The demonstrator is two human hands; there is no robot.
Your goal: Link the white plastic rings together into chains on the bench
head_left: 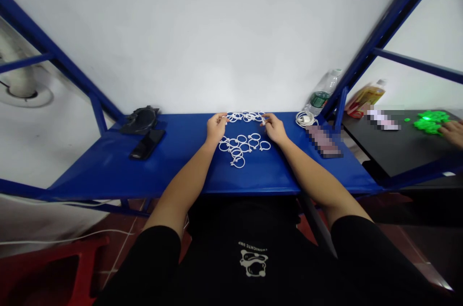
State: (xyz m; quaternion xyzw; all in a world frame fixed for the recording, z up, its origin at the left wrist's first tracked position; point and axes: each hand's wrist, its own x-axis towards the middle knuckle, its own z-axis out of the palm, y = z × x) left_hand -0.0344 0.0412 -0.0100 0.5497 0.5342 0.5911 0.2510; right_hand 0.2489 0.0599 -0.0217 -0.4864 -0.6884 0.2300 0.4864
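Note:
On the blue tabletop (181, 161), several thin white rings (241, 139), each with a small knob, lie loosely overlapped in front of me. Behind them a second group of white rings (248, 116) runs in a row along the back edge by the wall. My left hand (216, 128) is at the left end of that row, thumb and fingers pinched on a white ring. At the right end, my right hand (274, 128) is closed in the same way, with a bit of white showing between the fingertips. The fingers partly hide both held pieces.
A black phone (147, 144) and a dark crumpled item (140, 118) lie to the left. On the right are a coiled white cable (306, 118), a bottle (323, 93) and a blurred-out flat object (324, 142). Another person's hand (453, 133) touches bright green pieces (432, 121) on a black table.

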